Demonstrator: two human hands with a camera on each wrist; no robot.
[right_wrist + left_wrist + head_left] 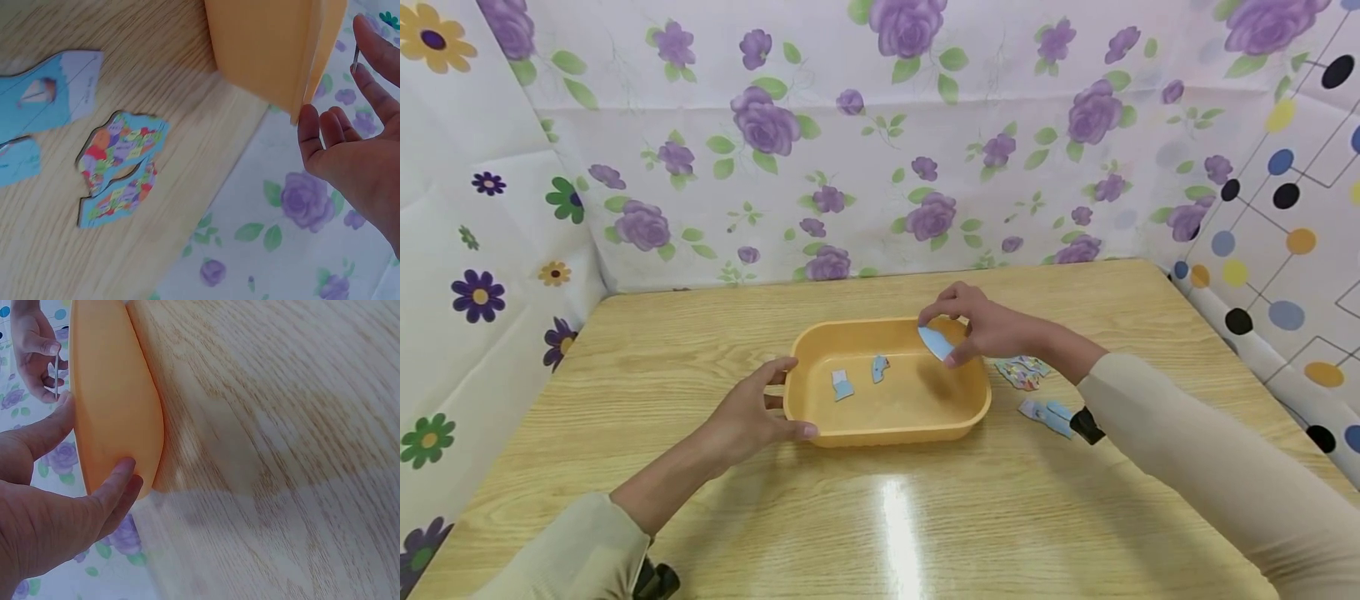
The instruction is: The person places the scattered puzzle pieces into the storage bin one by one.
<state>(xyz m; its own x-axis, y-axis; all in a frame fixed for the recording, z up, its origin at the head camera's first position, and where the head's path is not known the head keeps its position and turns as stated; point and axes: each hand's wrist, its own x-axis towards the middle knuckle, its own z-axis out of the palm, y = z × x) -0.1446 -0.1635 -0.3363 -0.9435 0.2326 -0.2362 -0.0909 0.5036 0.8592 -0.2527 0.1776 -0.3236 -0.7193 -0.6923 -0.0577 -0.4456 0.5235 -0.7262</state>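
Observation:
My right hand pinches a light blue puzzle piece between thumb and fingers, above the right end of a yellow plastic basin. That piece shows edge-on in the left wrist view. At the basin's left end, my left hand grips the rim, thumb on the near side and fingers farther back. Inside the basin lie two small puzzle pieces, a blue-and-white one and a blue one with a darker corner.
Right of the basin, colourful map-like puzzle pieces lie on the wooden table. Nearer are light blue pieces, one printed with a sailboat. A flowered cloth hangs behind the table.

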